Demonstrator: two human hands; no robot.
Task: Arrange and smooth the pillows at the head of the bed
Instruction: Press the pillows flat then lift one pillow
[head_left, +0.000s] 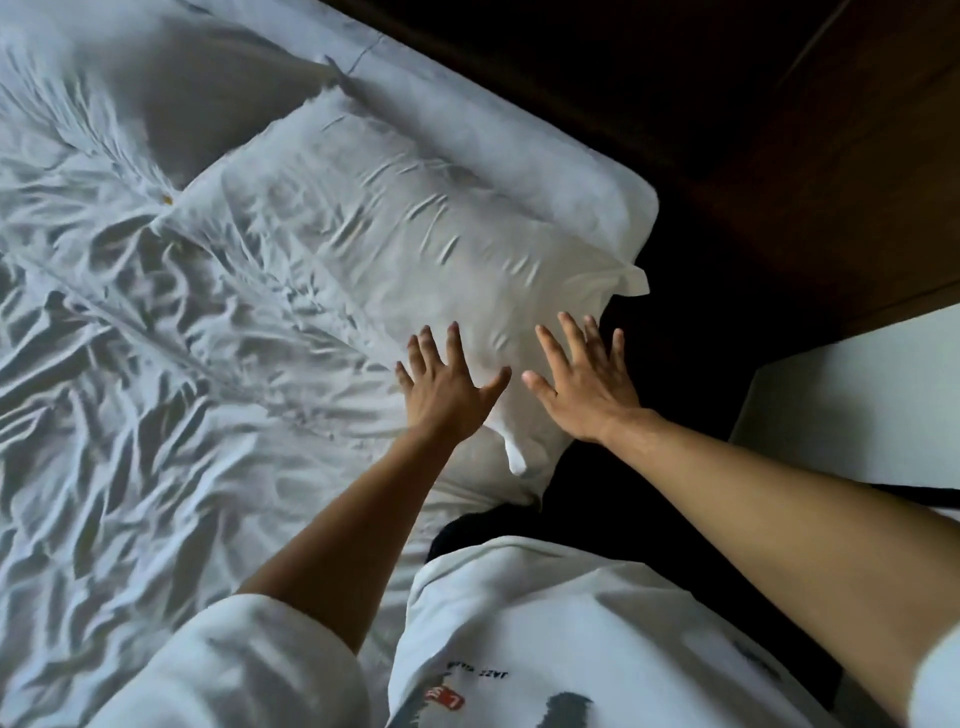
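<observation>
Pillows are the job, and the near pillow (395, 244) serves as the landmark: it lies at the head of the bed, its long side running along the mattress edge (519, 150) that shows just beyond it, its near corner hanging a little past the bed's side. A second pillow (171, 88) sits beyond its far end, blurred and partly in shadow. Both palms face down at the near end of the near pillow, fingers spread wide apart and clamped on nothing: the left hand (447, 389) appears to press flat on the cover close to the seam with the rumpled sheet (130, 364), while the right hand (582, 379) lies over the corner by the bed's side; whether it touches the cloth cannot be told. The pillow looks light and soft, its filling likely to shift and puff under pressure, and its thin cotton cover carries short creases across the middle. Such cloth should slide easily under a flat palm, so smoothing probably calls for broad strokes from the near end toward the far end. To move it, gripping two corners or the short ends would likely serve better than pinching the loose flap (631, 283) at the far corner.
</observation>
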